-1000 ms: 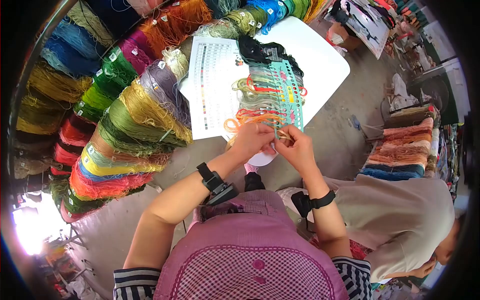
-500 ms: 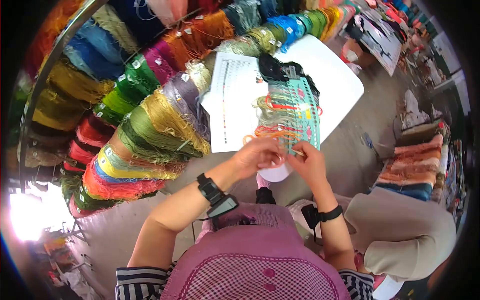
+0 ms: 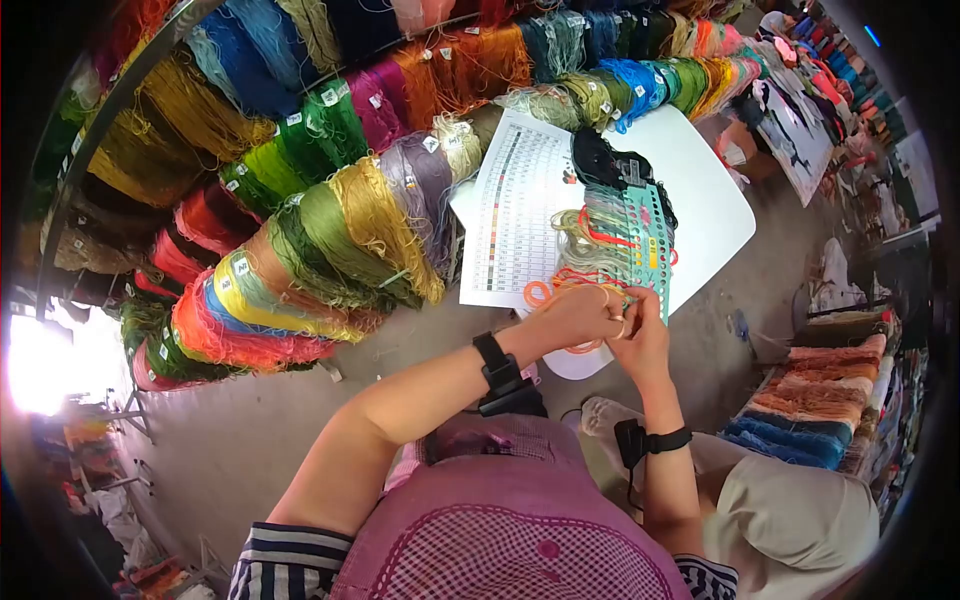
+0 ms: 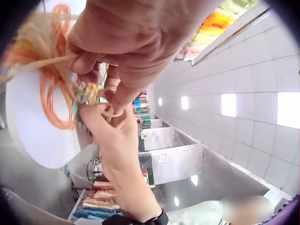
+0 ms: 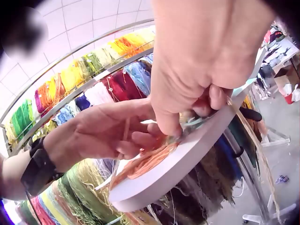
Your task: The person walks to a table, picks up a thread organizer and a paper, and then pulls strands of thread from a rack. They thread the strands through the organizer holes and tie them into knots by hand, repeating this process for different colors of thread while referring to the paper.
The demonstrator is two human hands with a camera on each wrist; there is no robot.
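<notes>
A green holed card (image 3: pixel 648 235) hung with looped threads (image 3: pixel 590 245) lies on a white board (image 3: pixel 712 215), beside a printed chart (image 3: pixel 515 210). At the card's lower end, my left hand (image 3: pixel 578 318) pinches a pale strand, which the left wrist view shows pulled taut from the fingers. My right hand (image 3: pixel 645 345) is close beside it, fingers curled onto the card's end and thread; in the right wrist view a pale strand (image 5: pixel 255 150) hangs from that hand (image 5: pixel 206 61). Orange loops (image 4: pixel 58 105) hang at the board's edge. The fingertips partly hide the card's end.
Racks of coloured yarn skeins (image 3: pixel 330 240) stand at left and behind the board. More skeins (image 3: pixel 815 400) hang at right, near a seated person's pale clothing (image 3: pixel 790 510). A metal stand (image 5: pixel 243 168) holds up the board.
The head view has shifted, so board and hands appear farther right. The left hand, its fingers spread slightly apart from the right half a second ago, is now close against the right at the card's end.
</notes>
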